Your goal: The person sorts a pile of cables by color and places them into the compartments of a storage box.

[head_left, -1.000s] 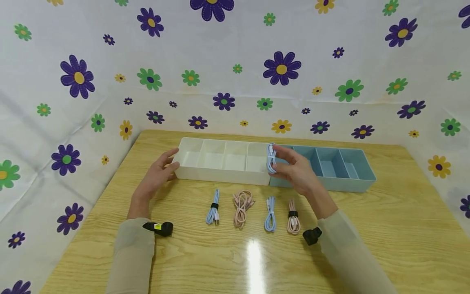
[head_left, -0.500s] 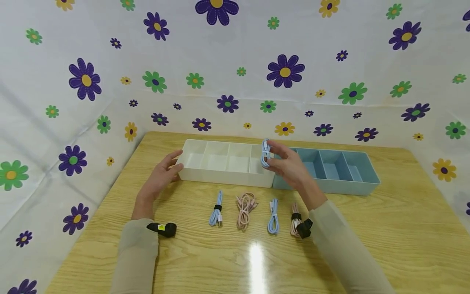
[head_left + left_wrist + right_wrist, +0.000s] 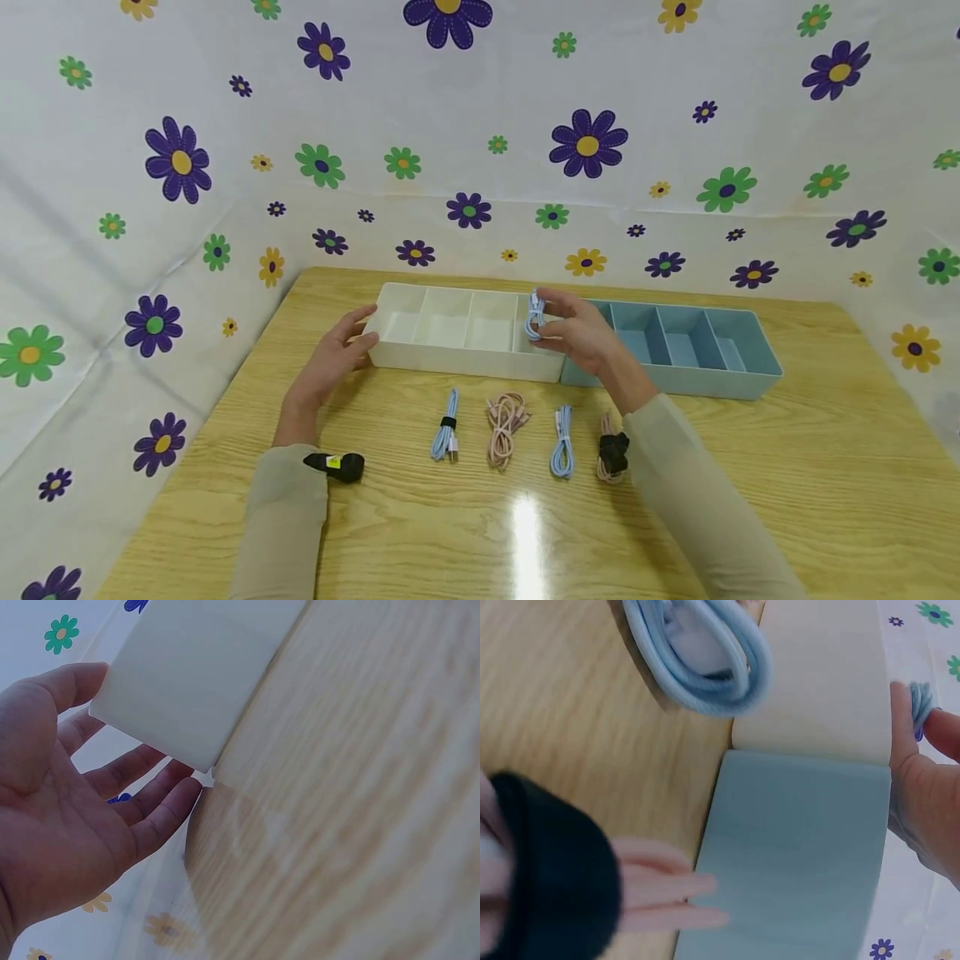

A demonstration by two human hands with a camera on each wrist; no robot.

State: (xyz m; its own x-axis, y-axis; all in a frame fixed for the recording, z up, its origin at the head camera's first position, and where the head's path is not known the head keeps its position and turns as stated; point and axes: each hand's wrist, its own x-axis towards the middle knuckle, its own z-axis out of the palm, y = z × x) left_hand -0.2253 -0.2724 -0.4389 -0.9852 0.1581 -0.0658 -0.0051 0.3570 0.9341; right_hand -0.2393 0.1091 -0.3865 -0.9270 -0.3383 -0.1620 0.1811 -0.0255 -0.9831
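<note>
A light blue coiled cable is pinched between the thumb and fingers of my right hand, over the rightmost compartment of the white divided box. The right wrist view shows the same hand and cable beyond the box rims. My left hand is at the white box's left end, fingertips at its edge. In the left wrist view its fingers are extended loosely beside the box's end corner.
A blue divided box adjoins the white one on the right. In front lie a strapped blue cable, a pink cable, another blue cable and a pink one, partly hidden by the right wrist camera. Flowered cloth hangs behind.
My right hand has carried the blue cable left, from the join of the two boxes to over the white box's rightmost compartment, lowering slightly at the end. My left hand stays at the box's end.
</note>
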